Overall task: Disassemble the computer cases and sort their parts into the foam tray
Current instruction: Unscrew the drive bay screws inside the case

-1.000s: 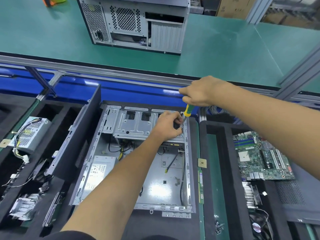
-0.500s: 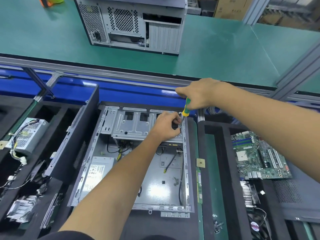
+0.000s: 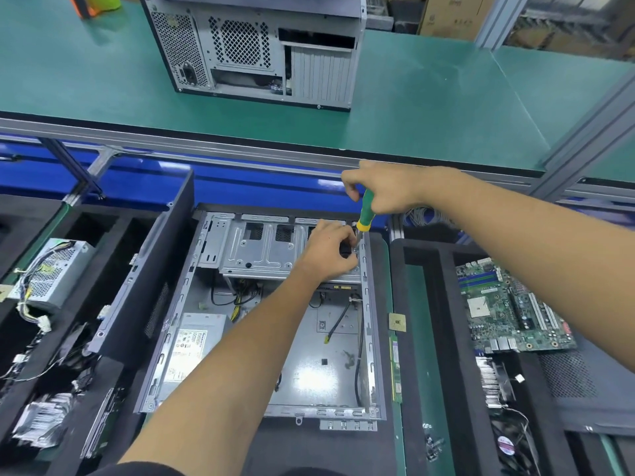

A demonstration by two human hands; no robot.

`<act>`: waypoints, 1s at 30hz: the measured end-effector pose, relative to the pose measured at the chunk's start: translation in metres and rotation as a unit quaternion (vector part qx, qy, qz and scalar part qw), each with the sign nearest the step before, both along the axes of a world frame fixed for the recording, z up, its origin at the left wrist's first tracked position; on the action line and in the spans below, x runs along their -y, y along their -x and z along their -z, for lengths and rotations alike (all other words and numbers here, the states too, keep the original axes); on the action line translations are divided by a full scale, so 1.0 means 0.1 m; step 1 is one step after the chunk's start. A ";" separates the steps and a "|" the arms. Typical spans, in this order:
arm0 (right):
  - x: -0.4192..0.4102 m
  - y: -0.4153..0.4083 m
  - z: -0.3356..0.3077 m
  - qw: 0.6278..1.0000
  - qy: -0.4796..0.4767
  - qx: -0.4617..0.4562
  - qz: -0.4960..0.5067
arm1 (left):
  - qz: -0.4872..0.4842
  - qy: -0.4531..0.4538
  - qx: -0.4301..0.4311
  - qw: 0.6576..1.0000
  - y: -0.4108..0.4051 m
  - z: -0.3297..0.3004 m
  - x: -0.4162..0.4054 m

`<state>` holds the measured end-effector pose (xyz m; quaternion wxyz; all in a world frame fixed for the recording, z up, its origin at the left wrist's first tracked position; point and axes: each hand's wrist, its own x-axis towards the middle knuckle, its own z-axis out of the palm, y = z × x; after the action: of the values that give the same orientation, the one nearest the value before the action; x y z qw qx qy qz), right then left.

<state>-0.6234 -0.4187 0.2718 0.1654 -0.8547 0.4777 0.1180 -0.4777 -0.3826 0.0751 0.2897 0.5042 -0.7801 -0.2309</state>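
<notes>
Green-and-yellow screwdriver [image 3: 364, 214] held near upright in right hand [image 3: 385, 190], grip wrapped round handle, tip down at far right corner of open computer case [image 3: 330, 369]. Case lies flat between foam tray [image 3: 422, 266] on right and another foam tray [image 3: 130, 235] on left. Left hand [image 3: 330, 250] rests on drive cage [image 3: 261, 252], fingertips pinching at tip; what they pinch cannot tell. Motherboard [image 3: 508, 307] sits in right tray. 2nd closed case [image 3: 254, 46] stands on green counter [image 3: 429, 97].
</notes>
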 end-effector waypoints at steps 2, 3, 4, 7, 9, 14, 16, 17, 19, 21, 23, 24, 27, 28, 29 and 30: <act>-0.01 0.02 0.01 0.999 -0.035 0.040 0.005 | -0.005 0.001 -0.007 1.000 0.00 0.01 0.00; -0.02 0.03 0.02 0.998 -0.044 0.049 0.007 | -0.006 0.001 -0.009 1.000 0.00 0.01 0.00; -0.03 0.02 0.03 0.997 -0.048 0.052 0.004 | -0.006 0.000 -0.008 1.000 0.00 0.01 0.00; -0.08 -0.03 0.05 0.998 -0.041 0.036 -0.015 | -0.006 0.002 -0.006 1.000 0.01 -0.01 0.00; -0.11 -0.05 0.03 1.000 -0.020 0.002 -0.012 | -0.007 0.000 -0.006 1.000 0.01 0.00 0.01; -0.08 -0.06 0.01 0.992 0.086 -0.093 0.006 | -0.008 -0.027 -0.010 1.000 0.00 0.00 0.02; -0.05 -0.05 0.00 0.995 0.048 -0.082 0.029 | -0.008 -0.029 -0.009 1.000 0.01 -0.01 0.01; -0.05 -0.05 0.00 0.996 0.020 -0.077 0.042 | -0.009 -0.028 -0.008 1.000 0.01 0.00 0.02; -0.03 -0.03 -0.03 0.996 0.005 -0.083 0.034 | -0.013 -0.025 -0.011 1.000 0.01 0.01 0.02; -0.03 -0.02 -0.04 0.997 0.017 -0.070 0.011 | -0.015 -0.020 -0.014 1.000 0.01 0.01 0.01; -0.03 -0.01 -0.04 1.000 -0.005 -0.018 -0.007 | -0.016 -0.015 -0.014 1.000 0.01 0.02 0.02; -0.04 0.00 -0.03 1.000 -0.021 0.010 -0.011 | -0.014 -0.013 -0.012 1.000 0.01 0.02 0.02; -0.05 0.01 0.00 0.999 -0.031 0.007 -0.006 | -0.013 -0.011 -0.007 1.000 0.01 0.02 0.03; -0.05 0.01 0.02 1.000 -0.009 -0.017 -0.004 | -0.013 -0.013 -0.006 1.000 0.01 0.03 0.03; -0.04 0.02 0.03 0.999 0.029 -0.041 -0.003 | -0.014 -0.014 -0.005 1.000 0.01 0.03 0.03; -0.04 0.03 0.03 0.996 0.069 -0.064 -0.001 | -0.014 -0.016 -0.005 1.000 0.01 0.04 0.03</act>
<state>-0.6265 -0.4151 0.2686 0.0755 -0.8555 0.4930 0.1395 -0.4787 -0.3860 0.0715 0.2891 0.5183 -0.7677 -0.2418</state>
